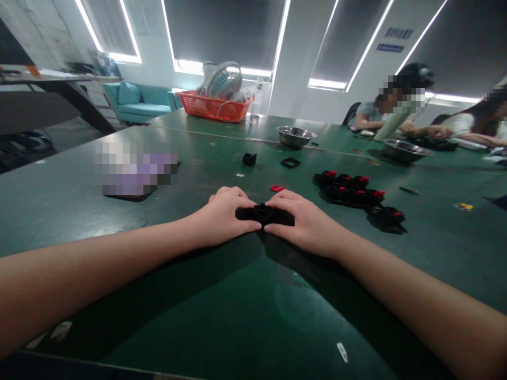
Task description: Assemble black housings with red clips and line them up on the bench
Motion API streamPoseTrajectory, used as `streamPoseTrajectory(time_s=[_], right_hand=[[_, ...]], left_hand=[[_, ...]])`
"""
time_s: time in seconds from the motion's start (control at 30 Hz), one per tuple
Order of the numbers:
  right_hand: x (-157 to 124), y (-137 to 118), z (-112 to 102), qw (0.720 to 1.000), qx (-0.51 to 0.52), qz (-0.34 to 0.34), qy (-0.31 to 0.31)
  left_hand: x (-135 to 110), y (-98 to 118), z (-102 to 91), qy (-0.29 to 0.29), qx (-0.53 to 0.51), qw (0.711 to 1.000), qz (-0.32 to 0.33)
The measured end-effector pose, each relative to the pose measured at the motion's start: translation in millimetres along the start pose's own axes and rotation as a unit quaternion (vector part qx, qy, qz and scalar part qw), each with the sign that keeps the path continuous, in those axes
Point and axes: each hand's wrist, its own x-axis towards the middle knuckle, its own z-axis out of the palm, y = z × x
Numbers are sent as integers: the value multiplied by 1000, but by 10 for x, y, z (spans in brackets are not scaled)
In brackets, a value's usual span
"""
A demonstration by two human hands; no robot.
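Note:
Both my hands grip one black plastic part (263, 212) just above the green table (237, 306). My left hand (224, 214) pinches its left end between thumb and fingers. On the other end, my right hand (303, 219) is closed the same way, and the thumb tips almost meet below the middle. Fingers cover much of the part, so its exact kind cannot be made out. Just beyond my right fingers lies a small red plastic piece (277, 188). Further out are a small black piece (249, 159) and a black square frame (290, 162).
Several black parts with red pieces (348, 189) cluster at right. Steel bowls (296, 137) stand further back. An orange basket (217, 108) holding a fan (224, 81) is at the far edge. A blurred purple object (138, 174) lies left. Two people sit at far right.

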Motion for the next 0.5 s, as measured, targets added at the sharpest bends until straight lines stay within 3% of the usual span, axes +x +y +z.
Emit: streamPoseTrajectory(time_s=[0.5], right_hand=[[12, 4, 14, 1000, -2, 0, 1]], left_hand=[[4, 10, -3, -2, 1, 1000, -3]])
